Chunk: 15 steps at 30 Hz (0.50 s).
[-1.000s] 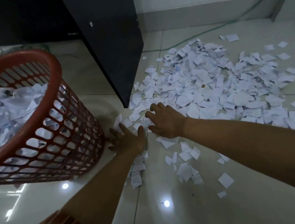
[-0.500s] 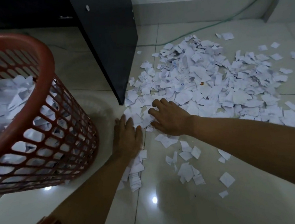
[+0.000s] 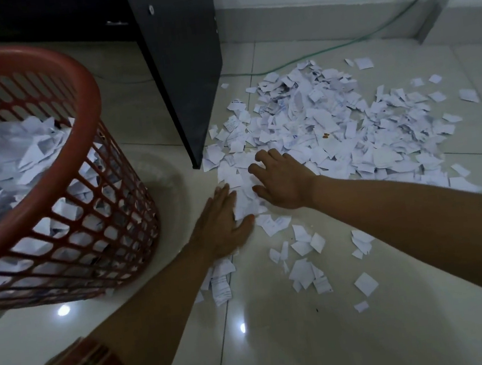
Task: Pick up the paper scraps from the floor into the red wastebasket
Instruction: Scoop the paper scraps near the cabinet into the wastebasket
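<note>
A wide pile of white paper scraps [image 3: 339, 129] covers the tiled floor at centre right. The red mesh wastebasket [image 3: 79, 89] stands at the left, holding many scraps. My left hand [image 3: 223, 223] lies flat on the floor with fingers straight, its edge against a small heap of scraps [image 3: 242, 195]. My right hand [image 3: 281, 182] rests on the other side of that heap, fingers slightly bent and spread over the paper. The heap sits between both hands.
A black cabinet panel [image 3: 184, 68] stands upright just beyond the hands, its corner touching the pile. A green cable [image 3: 367, 36] runs along the floor by the back wall. Loose scraps [image 3: 306, 265] lie scattered nearer to me.
Both hands have slid closer together along the floor, bunching scraps between them. The left hand moved forward and right toward the pile.
</note>
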Available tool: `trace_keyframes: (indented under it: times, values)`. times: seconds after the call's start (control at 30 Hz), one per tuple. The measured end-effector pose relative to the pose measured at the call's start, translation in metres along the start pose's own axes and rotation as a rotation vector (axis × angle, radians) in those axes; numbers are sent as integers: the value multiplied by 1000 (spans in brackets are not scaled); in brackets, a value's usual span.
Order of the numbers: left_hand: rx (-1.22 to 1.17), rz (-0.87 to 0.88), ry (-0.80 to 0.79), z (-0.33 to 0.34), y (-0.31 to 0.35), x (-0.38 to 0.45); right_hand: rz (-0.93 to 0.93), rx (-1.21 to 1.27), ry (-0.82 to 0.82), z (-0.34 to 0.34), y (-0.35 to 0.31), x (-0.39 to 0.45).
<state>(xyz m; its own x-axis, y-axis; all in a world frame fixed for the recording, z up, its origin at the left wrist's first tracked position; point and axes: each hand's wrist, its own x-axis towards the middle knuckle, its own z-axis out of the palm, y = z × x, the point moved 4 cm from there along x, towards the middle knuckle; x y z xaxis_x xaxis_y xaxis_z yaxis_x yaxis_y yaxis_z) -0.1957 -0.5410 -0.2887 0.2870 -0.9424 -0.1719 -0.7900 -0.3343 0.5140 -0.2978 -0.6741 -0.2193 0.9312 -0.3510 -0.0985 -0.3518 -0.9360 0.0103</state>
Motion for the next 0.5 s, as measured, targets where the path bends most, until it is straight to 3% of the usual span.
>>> trace_keyframes:
  times: [0.13,0.27,0.5]
  values:
    - [-16,105,38,6,14,-11,-7,16,0,-5,2,-11]
    - [115,83,117,3,16,-35,-33,10,3,-8,-2,-20]
    - [258,-220,275,12,-20,-117,-109,-33,-5,-15,-21,-31]
